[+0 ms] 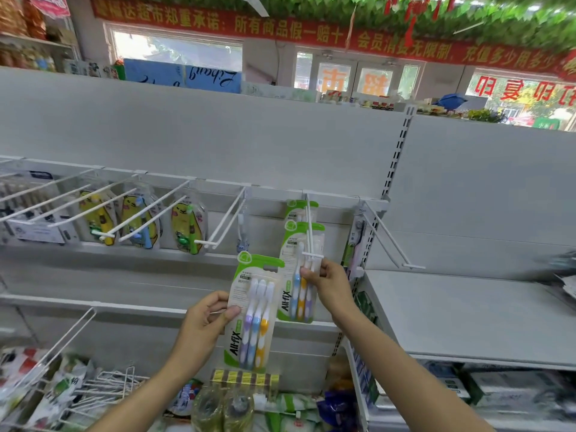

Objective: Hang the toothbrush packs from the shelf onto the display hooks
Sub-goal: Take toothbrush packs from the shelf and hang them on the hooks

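Two toothbrush packs stand upright, heads up. Left hand (205, 319) pinches one pack (254, 310) left of the display hook (309, 232). Right hand (330, 283) fingers pinch the hooked pack (299, 275).

a small supermarket: white retail shelving (218, 135) with display hooks (227, 219) holding packaged goods, a red slogan banner (280, 29) above it, stocked snack bags (18, 378) below.

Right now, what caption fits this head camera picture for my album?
Left hand holds a toothbrush pack while right hand slides another pack onto a display hook.
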